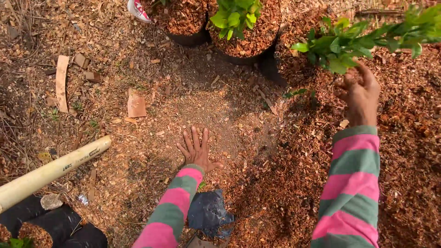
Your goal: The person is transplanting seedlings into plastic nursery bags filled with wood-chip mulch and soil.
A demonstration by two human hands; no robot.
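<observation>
My left hand (197, 149) lies flat, fingers spread, on the wood-chip ground (183, 101). My right hand (360, 92) is raised at the right, its fingers closed around the base of a small green leafy plant (353, 41) whose branches spread above it. Both arms wear pink and green striped sleeves. A crumpled black plastic bag (209, 213) lies by my left forearm.
Two black grow bags of chips stand at the top, one bare (181, 18), one with a green seedling (236, 16). A pale pipe (50, 172) slants at the left above more black bags (55, 225). A shoe tip (138, 10) shows at top. A high chip mound (413, 138) fills the right.
</observation>
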